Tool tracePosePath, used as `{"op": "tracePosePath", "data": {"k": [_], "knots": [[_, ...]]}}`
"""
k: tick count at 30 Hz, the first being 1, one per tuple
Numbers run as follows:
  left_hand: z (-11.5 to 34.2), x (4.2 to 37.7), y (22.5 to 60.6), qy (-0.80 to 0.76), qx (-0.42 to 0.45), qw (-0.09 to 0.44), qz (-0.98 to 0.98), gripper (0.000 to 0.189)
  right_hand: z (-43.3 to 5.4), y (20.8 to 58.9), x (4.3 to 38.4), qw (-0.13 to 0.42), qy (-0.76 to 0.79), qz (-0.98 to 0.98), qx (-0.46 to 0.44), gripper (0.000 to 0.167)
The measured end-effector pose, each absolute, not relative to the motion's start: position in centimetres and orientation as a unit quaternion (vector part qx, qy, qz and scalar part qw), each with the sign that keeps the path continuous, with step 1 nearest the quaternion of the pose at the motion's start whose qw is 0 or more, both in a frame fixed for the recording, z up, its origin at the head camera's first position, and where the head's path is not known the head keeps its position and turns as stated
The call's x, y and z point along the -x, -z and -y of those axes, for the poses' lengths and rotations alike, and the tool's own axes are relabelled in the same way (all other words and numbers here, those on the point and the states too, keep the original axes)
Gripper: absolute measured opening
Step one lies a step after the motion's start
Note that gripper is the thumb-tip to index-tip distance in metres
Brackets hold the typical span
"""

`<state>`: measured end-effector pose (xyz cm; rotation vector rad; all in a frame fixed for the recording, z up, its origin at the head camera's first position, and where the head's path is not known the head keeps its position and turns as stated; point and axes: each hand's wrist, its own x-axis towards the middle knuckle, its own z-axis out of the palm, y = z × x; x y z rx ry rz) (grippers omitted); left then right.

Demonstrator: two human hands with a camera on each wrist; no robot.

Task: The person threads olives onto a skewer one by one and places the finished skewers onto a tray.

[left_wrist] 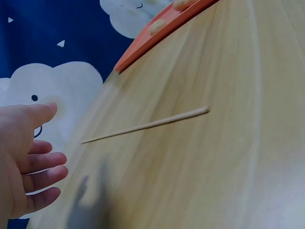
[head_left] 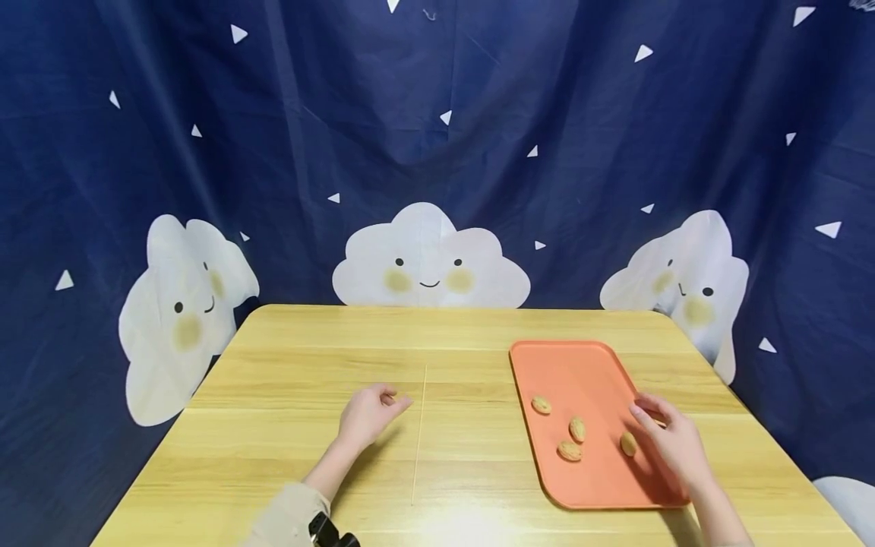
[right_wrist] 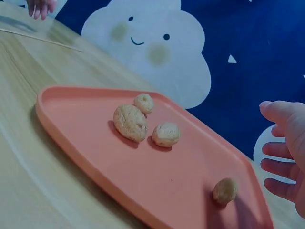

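Observation:
My left hand [head_left: 367,416] hovers above the table, its fingers loosely bent and holding nothing. Just to its right a thin, pale wooden stick [head_left: 419,437] lies on the tabletop; the left wrist view shows the stick [left_wrist: 147,125] a little apart from my fingertips. My right hand [head_left: 673,441] is over the right rim of an orange tray [head_left: 567,365], thumb and fingers apart with no object between them. A tan, wrinkled nut in its shell [head_left: 628,444] lies nearest that hand. Three similar nuts [right_wrist: 130,123] sit grouped toward the tray's left side.
The wooden table [head_left: 307,342] has rounded far corners. Behind it and at both sides hangs a dark blue curtain [head_left: 383,144] with white clouds and triangles. A black strap-like device [head_left: 328,530] is at my left wrist.

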<state>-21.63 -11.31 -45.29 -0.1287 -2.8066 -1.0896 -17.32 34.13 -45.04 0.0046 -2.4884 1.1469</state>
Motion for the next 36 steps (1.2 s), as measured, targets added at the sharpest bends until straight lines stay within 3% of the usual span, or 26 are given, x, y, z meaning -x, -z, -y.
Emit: {"op": "tracePosePath", "data": {"k": [11,23,36], "knots": [[9.3,20.5,46.9,0.376,0.054,0.021,0.925,0.045,-34.4,46.9,15.7,0.16,-0.421,0.893,0.022,0.042],[8.5,20.6,48.1,0.344,0.068,0.057,0.935,0.037,-34.4,47.1,15.8,0.047,-0.428,0.9,0.059,0.057],[7.7,20.2,48.7,0.289,0.064,0.075,0.952,0.027,-34.2,47.8,15.5,0.053,-0.405,0.911,0.054,0.053]]}}
